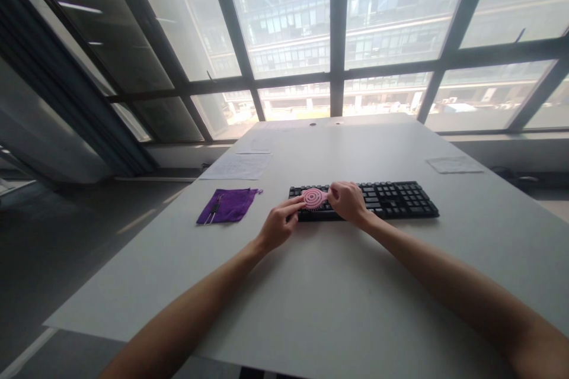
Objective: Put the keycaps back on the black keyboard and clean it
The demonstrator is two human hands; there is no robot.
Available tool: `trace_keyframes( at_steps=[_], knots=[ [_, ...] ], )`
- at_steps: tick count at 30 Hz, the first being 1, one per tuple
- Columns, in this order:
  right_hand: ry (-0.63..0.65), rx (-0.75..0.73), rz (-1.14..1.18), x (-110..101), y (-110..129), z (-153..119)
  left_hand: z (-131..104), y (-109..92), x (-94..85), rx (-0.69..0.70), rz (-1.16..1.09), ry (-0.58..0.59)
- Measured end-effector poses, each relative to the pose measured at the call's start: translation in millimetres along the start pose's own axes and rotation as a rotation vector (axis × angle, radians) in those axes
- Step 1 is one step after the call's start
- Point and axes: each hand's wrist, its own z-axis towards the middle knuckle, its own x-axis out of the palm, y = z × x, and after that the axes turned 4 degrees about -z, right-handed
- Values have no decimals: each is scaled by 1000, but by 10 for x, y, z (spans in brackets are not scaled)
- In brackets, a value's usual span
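Note:
A black keyboard [391, 201] lies crosswise on the white table. Over its left half is a pink hairbrush [313, 198] with a round spiral head, bristles facing down onto the keys. My right hand [347, 200] is closed around the brush's handle. At the keyboard's left end, my left hand [281, 222] has its fingers over the keys and its thumb by the front edge; the fingertips reach the rim of the brush head. Whether they press on the brush as well is hard to make out.
Left of the keyboard, a purple drawstring pouch [231, 206] carries a small dark tool with two metal prongs [214, 211]. Paper sheets [240, 166] lie behind it. A grey flat cloth or sheet [455, 165] rests on the right side of the white table [347, 296]. Windows stand beyond.

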Motion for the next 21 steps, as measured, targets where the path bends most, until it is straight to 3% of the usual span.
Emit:
trace_keyframes(
  at_steps=[5,11,16,21],
  knots=[
    [26,104,-40,-23,4,14,-7,18,-1,-3,0,-9],
    [76,-16,14,-25,31,-12,-9,47,9,-7,12,-17],
    [68,64,-32,-23,4,-9,-7,56,8,-20,6,-5],
    [92,3,15,-39,19,-13,-10,50,10,-28,20,-7]
  ],
)
